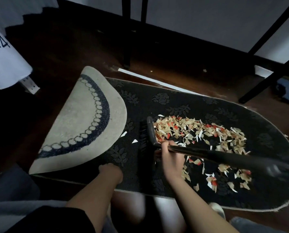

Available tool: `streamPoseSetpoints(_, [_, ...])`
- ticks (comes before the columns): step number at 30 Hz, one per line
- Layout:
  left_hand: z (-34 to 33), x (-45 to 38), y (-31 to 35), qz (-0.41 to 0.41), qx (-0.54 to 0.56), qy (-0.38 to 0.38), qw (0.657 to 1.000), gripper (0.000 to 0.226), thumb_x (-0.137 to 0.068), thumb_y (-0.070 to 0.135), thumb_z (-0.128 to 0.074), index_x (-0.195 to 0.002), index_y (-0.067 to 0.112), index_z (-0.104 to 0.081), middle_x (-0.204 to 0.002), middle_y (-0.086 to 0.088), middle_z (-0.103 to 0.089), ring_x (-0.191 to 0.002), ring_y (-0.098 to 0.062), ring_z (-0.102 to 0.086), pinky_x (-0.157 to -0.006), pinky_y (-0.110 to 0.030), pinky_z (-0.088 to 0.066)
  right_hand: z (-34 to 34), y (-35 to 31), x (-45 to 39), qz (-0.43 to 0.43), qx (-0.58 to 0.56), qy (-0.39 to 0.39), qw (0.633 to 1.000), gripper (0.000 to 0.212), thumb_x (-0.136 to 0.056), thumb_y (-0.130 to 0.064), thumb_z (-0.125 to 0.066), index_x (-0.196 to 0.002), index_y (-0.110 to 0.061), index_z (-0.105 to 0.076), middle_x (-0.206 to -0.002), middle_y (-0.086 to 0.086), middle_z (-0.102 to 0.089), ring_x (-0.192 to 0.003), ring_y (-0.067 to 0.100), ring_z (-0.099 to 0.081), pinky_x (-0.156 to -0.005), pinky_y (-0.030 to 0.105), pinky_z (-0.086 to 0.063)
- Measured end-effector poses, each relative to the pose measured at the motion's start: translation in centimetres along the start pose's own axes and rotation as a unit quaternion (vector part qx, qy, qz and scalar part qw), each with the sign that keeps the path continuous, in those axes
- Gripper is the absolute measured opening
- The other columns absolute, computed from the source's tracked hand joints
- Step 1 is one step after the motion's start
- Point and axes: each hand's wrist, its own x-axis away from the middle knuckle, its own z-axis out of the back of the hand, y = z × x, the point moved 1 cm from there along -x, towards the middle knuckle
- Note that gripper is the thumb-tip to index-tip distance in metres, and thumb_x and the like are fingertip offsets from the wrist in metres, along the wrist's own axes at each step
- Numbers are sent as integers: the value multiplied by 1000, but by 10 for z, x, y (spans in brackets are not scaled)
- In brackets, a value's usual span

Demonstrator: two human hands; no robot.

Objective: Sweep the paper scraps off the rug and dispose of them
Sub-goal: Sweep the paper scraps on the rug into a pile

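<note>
Right hand (169, 158) curled round the long black plastic broom handle (224, 157), low near the black bristle head (144, 137), for short strokes. Left hand (111, 171) pressing on the dark oval leaf-patterned rug (157, 101), likely pinning it; fingers not clear enough to tell how open. Torn beige, white and red paper scraps (199, 132) heaped right of the bristles. Rug's left end folded over, pale backing (79, 121) up. Dark wooden floor (73, 52), black metal furniture legs (127, 31) far.

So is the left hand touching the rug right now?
Touching. The head view shows the left hand pressed down on the dark rug near its front edge, beside the folded-over end, with no gap visible.
</note>
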Motion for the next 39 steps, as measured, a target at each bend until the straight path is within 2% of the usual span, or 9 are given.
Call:
streamPoseSetpoints(4, [3,4,4,-4,-1,5,1000,50,-97,23,-40,-144,9,-40,-151,-11,-35,-136,-28,-40,-108,-38,-34,-2,-11,-2,-24,-63,-19,998,34,-93,-22,-54,-62,-14,-66,-63,10,-72,-64,25,-71,-77,45,-58])
streamPoseSetpoints(9, [7,8,0,-1,13,0,1000,51,-97,25,-43,-146,12,-38,-151,-10,-33,-136,-28,-38,-107,-38,-34,-37,-16,10,-74,-67,-82,992,31,-91,-23,-53,-66,-10,-67,-60,10,-71,-56,25,-67,-76,50,-58])
streamPoseSetpoints(13, [6,8,-5,14,5,-4,1000,50,-96,24,-42,-145,12,-40,-150,-9,-36,-136,-26,-39,-107,-36,-34,-40,-3,5,-85,-13,-38,996,41,-91,-35,-52,-64,-10,-70,-63,6,-71,-62,21,-69,-74,40,-58])
streamPoseSetpoints(17, [6,8,-5,15,3,1,1000,51,-96,22,-41,-146,12,-38,-150,-9,-34,-136,-26,-38,-108,-36,-33,-21,-7,6,-72,-73,37,994,31,-92,-27,-55,-68,-13,-68,-59,2,-70,-56,11,-66,-64,22,-54])
streamPoseSetpoints(21, [5,9,-3,12,9,15,1000,50,-96,23,-41,-144,11,-40,-150,-10,-36,-136,-27,-39,-108,-37,-33,-17,-15,3,-70,-111,5,991,35,-91,-24,-54,-64,-9,-69,-60,7,-71,-61,23,-69,-75,43,-58])
streamPoseSetpoints(25, [6,12,-6,11,14,8,1000,50,-97,22,-40,-145,11,-38,-150,-12,-34,-136,-28,-38,-109,-38,-32,-32,-26,2,-79,-113,-8,990,40,-91,-26,-52,-57,-10,-67,-58,6,-70,-61,24,-68,-79,50,-57])
streamPoseSetpoints(32, [6,14,-16,30,0,26,999,46,-98,20,-38,-144,14,-42,-150,-8,-36,-137,-25,-38,-108,-34,-32,-37,-18,4,-92,-42,-26,995,45,-90,-27,-52,-50,-10,-63,-55,5,-69,-58,24,-69,-76,47,-58])
streamPoseSetpoints(35, [5,13,-18,40,-12,37,998,47,-98,21,-38,-144,16,-42,-150,-5,-37,-137,-22,-38,-108,-32,-32,-26,-14,8,-87,-39,-50,994,39,-91,-20,-52,-55,-10,-61,-55,10,-69,-55,26,-66,-70,47,-56])
streamPoseSetpoints(39, [5,16,-17,37,-13,42,998,47,-99,22,-37,-146,16,-39,-152,-7,-34,-139,-25,-35,-110,-34,-30,-14,-13,9,-54,39,-105,992,34,-91,-19,-52,-63,-7,-66,-58,10,-70,-52,21,-66,-66,40,-57])
